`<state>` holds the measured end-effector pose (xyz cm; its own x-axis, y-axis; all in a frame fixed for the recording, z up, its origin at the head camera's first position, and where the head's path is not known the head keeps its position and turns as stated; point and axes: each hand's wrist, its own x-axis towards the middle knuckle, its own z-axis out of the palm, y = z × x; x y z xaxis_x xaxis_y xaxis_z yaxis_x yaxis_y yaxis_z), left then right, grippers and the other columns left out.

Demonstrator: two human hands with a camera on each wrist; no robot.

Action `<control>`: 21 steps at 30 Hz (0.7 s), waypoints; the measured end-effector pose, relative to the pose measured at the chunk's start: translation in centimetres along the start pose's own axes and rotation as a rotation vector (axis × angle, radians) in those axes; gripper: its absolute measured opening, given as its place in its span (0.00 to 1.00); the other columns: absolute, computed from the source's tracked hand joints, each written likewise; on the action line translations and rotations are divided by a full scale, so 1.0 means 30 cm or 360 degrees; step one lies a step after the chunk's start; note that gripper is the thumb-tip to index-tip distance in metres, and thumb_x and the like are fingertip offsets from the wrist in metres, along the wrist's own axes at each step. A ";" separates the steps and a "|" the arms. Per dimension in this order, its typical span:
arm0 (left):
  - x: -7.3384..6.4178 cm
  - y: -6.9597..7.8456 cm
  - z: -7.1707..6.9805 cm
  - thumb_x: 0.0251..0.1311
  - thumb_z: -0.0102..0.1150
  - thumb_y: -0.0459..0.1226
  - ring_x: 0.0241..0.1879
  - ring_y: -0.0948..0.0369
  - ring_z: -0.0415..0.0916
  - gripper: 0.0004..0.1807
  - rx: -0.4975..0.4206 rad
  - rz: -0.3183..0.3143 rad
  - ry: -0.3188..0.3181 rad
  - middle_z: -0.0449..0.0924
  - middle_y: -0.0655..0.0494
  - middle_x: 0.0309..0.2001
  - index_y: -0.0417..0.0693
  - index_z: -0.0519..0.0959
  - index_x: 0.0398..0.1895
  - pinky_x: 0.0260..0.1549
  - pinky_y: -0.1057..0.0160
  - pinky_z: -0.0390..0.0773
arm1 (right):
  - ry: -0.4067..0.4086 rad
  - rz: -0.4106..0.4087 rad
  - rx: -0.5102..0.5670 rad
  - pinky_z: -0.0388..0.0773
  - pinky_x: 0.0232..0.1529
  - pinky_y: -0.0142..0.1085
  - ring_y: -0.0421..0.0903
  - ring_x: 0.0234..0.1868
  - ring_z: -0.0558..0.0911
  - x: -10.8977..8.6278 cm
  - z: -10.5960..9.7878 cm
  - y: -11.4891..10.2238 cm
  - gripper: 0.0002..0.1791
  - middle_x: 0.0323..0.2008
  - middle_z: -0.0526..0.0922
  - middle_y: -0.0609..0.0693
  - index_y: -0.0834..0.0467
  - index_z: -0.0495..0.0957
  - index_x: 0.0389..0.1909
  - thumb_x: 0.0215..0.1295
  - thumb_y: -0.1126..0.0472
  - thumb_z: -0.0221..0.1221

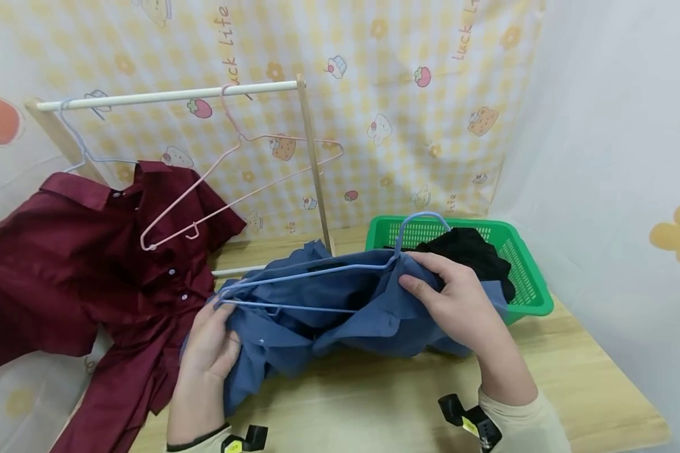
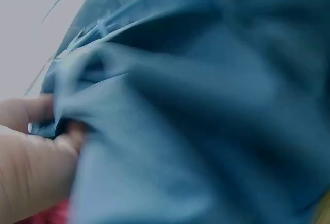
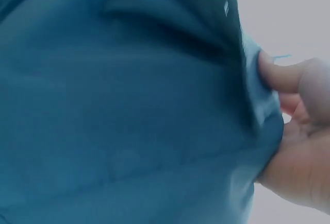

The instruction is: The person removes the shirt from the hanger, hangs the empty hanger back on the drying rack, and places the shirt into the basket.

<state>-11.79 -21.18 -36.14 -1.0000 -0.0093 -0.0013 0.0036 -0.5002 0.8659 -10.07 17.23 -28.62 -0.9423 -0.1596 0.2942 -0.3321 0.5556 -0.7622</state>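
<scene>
A blue shirt hangs bunched between both hands over the table, with a light blue hanger partly inside its neck opening. The hanger's hook points up close to my right hand, which pinches the cloth between thumb and fingers near the hanger's neck. My left hand grips the shirt at the hanger's left end. Blue cloth fills most of the left wrist view, where the fingers press into a fold. From the right wrist, the thumb lies over the shirt's edge. The hanger's other end is hidden by cloth.
Behind the left hand stands a rack with a white rail. A maroon shirt hangs there on a blue hanger, beside a bare pink hanger. A green basket holding black cloth stands at the back right of the wooden table.
</scene>
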 end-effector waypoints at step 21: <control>-0.044 0.009 0.160 0.80 0.54 0.46 0.17 0.62 0.70 0.18 0.2176 0.1961 0.0011 0.83 0.56 0.20 0.49 0.93 0.46 0.43 0.50 0.80 | 0.0073 -0.0223 -0.0155 0.84 0.50 0.39 0.42 0.48 0.86 -0.010 0.057 -0.046 0.10 0.47 0.90 0.43 0.48 0.88 0.52 0.72 0.58 0.69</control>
<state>-10.50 -17.14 -33.50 -0.4353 0.2136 0.8745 0.6343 0.7622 0.1296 -9.41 15.11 -28.65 -0.8835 -0.2046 0.4214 -0.4522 0.6075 -0.6530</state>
